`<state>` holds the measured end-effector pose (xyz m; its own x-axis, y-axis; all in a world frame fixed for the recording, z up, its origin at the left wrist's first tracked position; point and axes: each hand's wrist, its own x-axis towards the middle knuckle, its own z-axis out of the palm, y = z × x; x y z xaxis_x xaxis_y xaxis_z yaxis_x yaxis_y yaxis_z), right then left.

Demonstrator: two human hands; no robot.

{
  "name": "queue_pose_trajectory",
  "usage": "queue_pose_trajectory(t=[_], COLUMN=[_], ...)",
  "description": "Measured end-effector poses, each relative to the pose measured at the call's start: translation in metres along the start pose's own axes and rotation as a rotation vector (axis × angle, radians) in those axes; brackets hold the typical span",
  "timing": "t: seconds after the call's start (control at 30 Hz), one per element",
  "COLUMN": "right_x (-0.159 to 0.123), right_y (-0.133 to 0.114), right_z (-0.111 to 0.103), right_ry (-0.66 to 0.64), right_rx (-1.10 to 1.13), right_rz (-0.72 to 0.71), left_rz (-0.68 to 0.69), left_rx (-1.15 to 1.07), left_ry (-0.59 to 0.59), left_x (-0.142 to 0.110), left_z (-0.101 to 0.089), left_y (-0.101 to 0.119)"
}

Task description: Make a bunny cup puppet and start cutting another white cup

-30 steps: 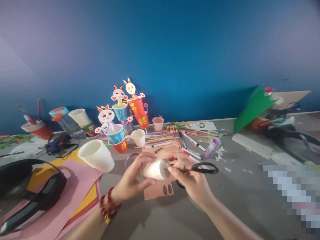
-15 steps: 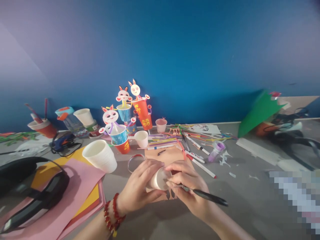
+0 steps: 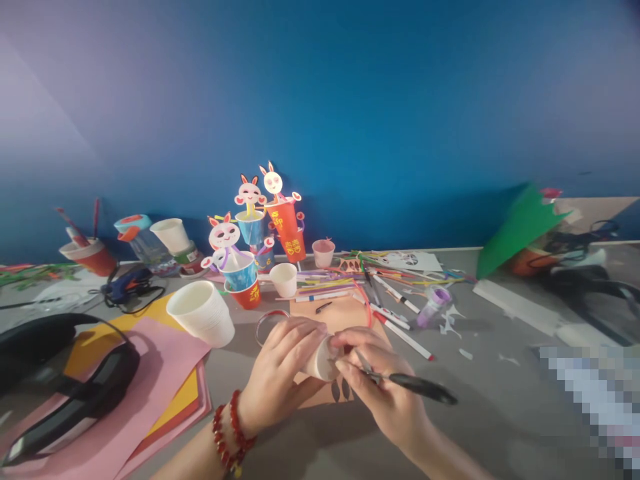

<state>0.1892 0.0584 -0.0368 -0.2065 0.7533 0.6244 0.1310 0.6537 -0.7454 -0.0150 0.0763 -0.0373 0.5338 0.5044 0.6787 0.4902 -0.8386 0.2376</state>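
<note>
A small white paper cup (image 3: 323, 363) is tipped on its side between my hands, above a tan sheet of paper (image 3: 345, 307). My left hand (image 3: 283, 370) wraps round its wall, with red bead bracelets (image 3: 231, 430) at the wrist. My right hand (image 3: 383, 380) is closed on a black-handled tool (image 3: 425, 388) with a slim metal front part; its kind is not clear. The tool's tip sits by the cup's right-facing end, hidden by my fingers. Dark leaf-like shapes (image 3: 341, 391) show on the paper below.
Rabbit-faced paper cup figures (image 3: 240, 267) stand at the back. Stacked white cups (image 3: 203, 313), coloured paper (image 3: 165, 360) and headphones (image 3: 95, 380) lie left. Markers (image 3: 405, 337), a purple glitter tube (image 3: 434, 307) and paper scraps (image 3: 465, 354) lie right. A green sheet (image 3: 517, 230) leans on the wall.
The cup has turned slightly in my hands, and the right fingers have shifted, so more of the tool's metal part shows. The view has moved a little.
</note>
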Motion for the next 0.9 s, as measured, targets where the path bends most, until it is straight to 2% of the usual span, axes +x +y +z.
queue_pose_trajectory(t=[0.17,0.33,0.4,0.6,0.73,0.8,0.9], right_x=[0.007,0.008,0.006,-0.002,-0.003,-0.003,-0.001], right_y=[0.0,0.0,-0.002,-0.006,-0.006,-0.005,-0.005], right_z=[-0.005,-0.005,-0.004,0.001,0.002,0.001,-0.001], right_ry=[-0.002,0.05,0.05,0.006,0.025,0.006,-0.006], right_rx=[-0.264,-0.379,-0.355,-0.124,-0.038,-0.014,-0.024], right_rz=[-0.319,-0.456,-0.429,-0.169,-0.014,0.024,-0.018], left_rz=[-0.089,-0.128,-0.113,-0.004,0.021,-0.003,-0.045], left_rx=[-0.052,-0.086,-0.063,0.083,0.134,0.117,0.046], left_ry=[-0.014,-0.005,0.003,0.107,0.125,0.114,0.051], left_x=[-0.001,-0.003,-0.003,-0.002,-0.004,-0.004,-0.004], left_z=[0.002,0.003,0.003,0.004,0.006,0.005,0.001], left_y=[0.003,0.006,0.008,0.009,0.009,0.01,0.015])
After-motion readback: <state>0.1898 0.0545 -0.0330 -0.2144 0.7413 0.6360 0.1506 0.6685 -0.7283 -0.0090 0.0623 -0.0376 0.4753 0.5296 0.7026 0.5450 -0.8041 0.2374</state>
